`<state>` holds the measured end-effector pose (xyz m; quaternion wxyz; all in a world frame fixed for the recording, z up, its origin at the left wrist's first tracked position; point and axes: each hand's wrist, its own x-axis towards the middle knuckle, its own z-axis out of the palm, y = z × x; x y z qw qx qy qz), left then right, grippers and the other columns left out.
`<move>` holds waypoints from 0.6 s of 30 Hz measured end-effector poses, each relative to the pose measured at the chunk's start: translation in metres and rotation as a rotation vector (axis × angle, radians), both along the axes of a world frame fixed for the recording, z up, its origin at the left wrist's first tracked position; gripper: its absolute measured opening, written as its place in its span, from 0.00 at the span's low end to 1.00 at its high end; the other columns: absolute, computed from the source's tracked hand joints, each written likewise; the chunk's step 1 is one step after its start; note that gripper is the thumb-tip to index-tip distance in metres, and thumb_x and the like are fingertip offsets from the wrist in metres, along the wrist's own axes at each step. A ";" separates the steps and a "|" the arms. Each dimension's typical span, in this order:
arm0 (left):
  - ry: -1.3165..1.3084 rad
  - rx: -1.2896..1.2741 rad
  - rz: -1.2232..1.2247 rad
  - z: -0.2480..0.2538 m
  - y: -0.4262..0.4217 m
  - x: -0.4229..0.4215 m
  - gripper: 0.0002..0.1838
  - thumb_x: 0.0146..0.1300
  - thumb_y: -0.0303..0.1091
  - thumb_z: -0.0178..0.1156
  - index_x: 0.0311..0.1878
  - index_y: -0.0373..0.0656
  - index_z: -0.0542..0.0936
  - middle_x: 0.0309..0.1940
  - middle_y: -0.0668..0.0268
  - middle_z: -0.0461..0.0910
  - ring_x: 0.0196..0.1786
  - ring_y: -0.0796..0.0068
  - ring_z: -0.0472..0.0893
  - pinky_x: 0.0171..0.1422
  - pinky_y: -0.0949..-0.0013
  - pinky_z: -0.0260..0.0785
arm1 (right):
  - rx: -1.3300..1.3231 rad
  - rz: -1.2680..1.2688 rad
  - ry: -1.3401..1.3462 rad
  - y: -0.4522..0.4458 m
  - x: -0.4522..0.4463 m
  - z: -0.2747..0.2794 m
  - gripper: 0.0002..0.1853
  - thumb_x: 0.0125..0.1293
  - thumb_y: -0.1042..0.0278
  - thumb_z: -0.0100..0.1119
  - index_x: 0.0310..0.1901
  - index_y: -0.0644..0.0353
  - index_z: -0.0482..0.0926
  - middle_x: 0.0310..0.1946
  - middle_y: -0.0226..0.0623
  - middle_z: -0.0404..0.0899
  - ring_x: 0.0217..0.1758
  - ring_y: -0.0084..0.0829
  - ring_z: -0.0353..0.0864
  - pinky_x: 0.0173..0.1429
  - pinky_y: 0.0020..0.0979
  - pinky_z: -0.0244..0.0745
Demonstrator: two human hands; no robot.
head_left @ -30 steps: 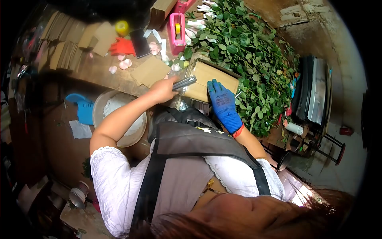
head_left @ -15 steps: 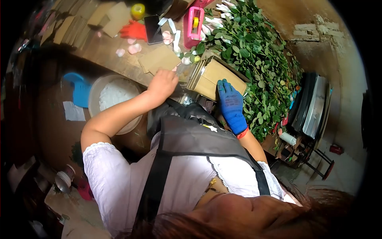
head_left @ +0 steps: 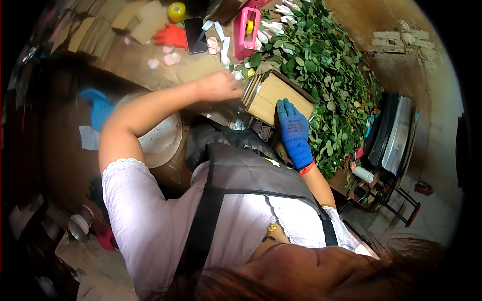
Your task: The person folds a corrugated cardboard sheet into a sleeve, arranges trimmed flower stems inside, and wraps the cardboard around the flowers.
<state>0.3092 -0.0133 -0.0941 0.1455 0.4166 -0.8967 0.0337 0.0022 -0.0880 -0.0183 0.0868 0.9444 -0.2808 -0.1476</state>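
Observation:
My bare left hand [head_left: 222,85] is curled closed by the left end of a brown cardboard bundle [head_left: 275,98], over the table edge. Its fingertips are partly hidden, and I cannot make out anything in them. In a blue glove, my right hand [head_left: 294,131] lies flat with its fingers extended on the bundle's near right part. The bundle shows several layered edges at its left end. Just beyond my left hand lies a flat cardboard piece [head_left: 197,69].
Leafy stems [head_left: 321,83] fill the table's right side. Farther back are a pink tape dispenser [head_left: 240,41], a dark phone [head_left: 195,36], a red glove [head_left: 169,36], yellow tape [head_left: 176,12] and stacked cardboard [head_left: 90,36]. A round basin [head_left: 163,143] stands below the left table edge.
The grey tool seen earlier in my left hand is no longer visible. That hand moved left off the bundle, then back right toward its end. My right hand stays on the bundle.

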 end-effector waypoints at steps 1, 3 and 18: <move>0.011 -0.062 -0.022 -0.003 -0.011 0.008 0.06 0.59 0.34 0.56 0.39 0.47 0.76 0.31 0.64 0.77 0.40 0.62 0.80 0.48 0.59 0.74 | 0.003 -0.003 -0.009 0.000 0.000 0.000 0.28 0.67 0.71 0.52 0.70 0.57 0.69 0.69 0.42 0.72 0.66 0.39 0.77 0.60 0.36 0.76; 0.035 -0.180 -0.069 -0.004 -0.027 0.018 0.07 0.59 0.34 0.56 0.40 0.46 0.76 0.34 0.63 0.76 0.43 0.62 0.79 0.50 0.59 0.72 | 0.000 -0.020 -0.030 0.002 0.001 0.001 0.27 0.66 0.71 0.53 0.69 0.57 0.70 0.69 0.42 0.72 0.65 0.39 0.77 0.60 0.35 0.76; -0.017 0.146 0.390 -0.025 -0.088 0.008 0.05 0.62 0.33 0.56 0.40 0.47 0.78 0.37 0.59 0.82 0.39 0.57 0.82 0.40 0.55 0.73 | 0.132 -0.098 -0.250 0.005 -0.001 0.004 0.27 0.64 0.69 0.58 0.66 0.56 0.72 0.69 0.43 0.73 0.67 0.41 0.76 0.62 0.38 0.76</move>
